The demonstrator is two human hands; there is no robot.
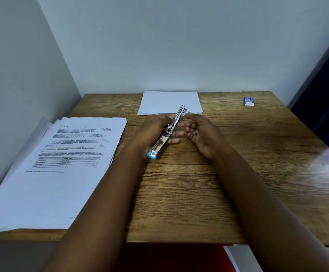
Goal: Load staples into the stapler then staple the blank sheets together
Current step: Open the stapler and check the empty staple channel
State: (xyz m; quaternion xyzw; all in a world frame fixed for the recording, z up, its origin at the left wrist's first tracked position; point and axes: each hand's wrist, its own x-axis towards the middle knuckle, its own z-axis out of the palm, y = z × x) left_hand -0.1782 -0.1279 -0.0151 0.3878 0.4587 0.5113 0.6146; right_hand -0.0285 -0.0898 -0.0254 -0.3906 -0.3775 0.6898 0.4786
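A metal stapler (168, 132) with blue ends is swung fully open, so it lies as one long bar above the wooden table (228, 173). My left hand (152, 132) holds it from below and the left, fingers curled under its middle. My right hand (201, 134) hovers just right of the stapler with loosely bent fingers, a ring on one, and holds nothing that I can see. A small stack of blank sheets (169, 102) lies at the far edge of the table, behind the stapler. A small blue and white staple box (249, 101) sits at the far right.
A thick pile of printed pages (61, 163) covers the table's left side and hangs over its front edge. Pale walls close off the far and left sides. A dark blue panel (324, 91) stands at the right.
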